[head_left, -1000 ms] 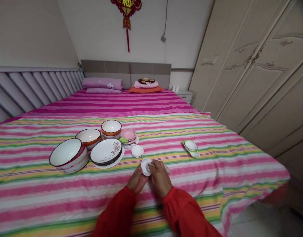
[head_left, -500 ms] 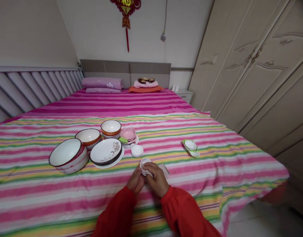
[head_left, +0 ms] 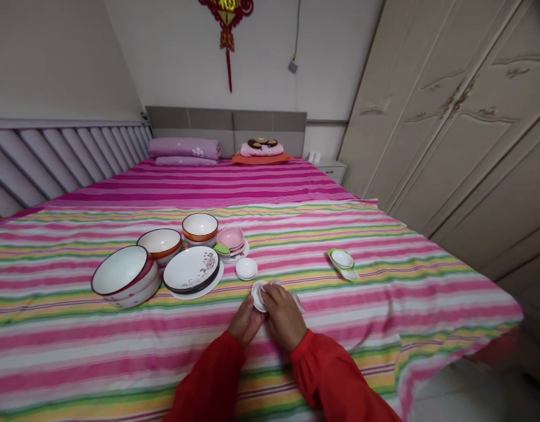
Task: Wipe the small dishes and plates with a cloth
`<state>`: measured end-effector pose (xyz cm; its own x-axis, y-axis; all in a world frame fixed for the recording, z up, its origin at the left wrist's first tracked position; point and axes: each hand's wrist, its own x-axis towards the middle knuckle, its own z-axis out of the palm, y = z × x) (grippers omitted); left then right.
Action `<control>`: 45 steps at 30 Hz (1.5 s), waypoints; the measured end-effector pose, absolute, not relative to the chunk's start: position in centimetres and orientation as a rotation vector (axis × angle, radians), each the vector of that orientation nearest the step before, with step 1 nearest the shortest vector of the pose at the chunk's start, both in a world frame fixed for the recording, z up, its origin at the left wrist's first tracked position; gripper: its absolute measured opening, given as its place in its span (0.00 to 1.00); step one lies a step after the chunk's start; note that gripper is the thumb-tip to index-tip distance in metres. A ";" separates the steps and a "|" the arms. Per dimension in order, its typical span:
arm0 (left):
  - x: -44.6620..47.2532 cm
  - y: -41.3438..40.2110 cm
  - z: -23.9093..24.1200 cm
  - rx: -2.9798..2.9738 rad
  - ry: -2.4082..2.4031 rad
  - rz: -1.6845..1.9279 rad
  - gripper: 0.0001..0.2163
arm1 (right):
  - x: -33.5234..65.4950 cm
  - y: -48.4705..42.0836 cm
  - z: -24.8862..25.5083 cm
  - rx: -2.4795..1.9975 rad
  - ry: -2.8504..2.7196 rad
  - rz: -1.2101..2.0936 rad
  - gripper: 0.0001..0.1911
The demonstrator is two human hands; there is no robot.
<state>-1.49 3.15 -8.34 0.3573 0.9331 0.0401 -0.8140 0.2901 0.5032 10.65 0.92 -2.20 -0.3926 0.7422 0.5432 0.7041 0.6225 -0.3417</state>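
My left hand (head_left: 247, 321) is closed on the edge of a small white bowl (head_left: 257, 298), its opening tilted up toward me. In my right hand (head_left: 286, 316) is a pale cloth (head_left: 298, 300), pressed against the bowl's inside; part of it sticks out beyond the knuckles. Just past my hands stand small white bowls (head_left: 246, 268), one in another. Farther right, a small white bowl (head_left: 342, 258) rests on a green-and-white leaf-shaped dish (head_left: 349, 274).
On the striped sheet (head_left: 164, 351), to the left, are large bowls (head_left: 125, 275), orange-rimmed bowls (head_left: 161, 243), (head_left: 200, 227) stacked plates (head_left: 191, 268) and pink bowls (head_left: 231, 237). A wardrobe (head_left: 450, 129) stands right; folded bedding (head_left: 184, 149) lies by the headboard.
My right hand and the cloth have shifted slightly across the small bowl, whose inside now faces up more. The whole view has drifted a little. The other dishes stay put.
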 end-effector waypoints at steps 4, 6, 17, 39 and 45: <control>-1.3 3.0 -7.9 0.525 0.270 1.199 0.26 | 11.0 0.2 -2.3 -1.145 -2.162 0.166 0.18; -1.3 2.9 -7.8 0.528 0.282 1.202 0.27 | 11.1 0.3 -2.3 -1.101 -2.139 0.201 0.13; -1.4 3.0 -6.8 0.404 0.442 1.172 0.20 | 12.0 2.0 -2.6 -0.939 -1.270 1.318 0.14; -1.0 2.6 -7.1 0.521 0.475 1.185 0.09 | 10.2 2.7 -1.5 -1.082 -1.848 0.241 0.14; -1.0 2.6 -7.2 0.506 0.486 1.185 0.13 | 9.4 0.6 -2.0 -1.032 -2.141 0.025 0.12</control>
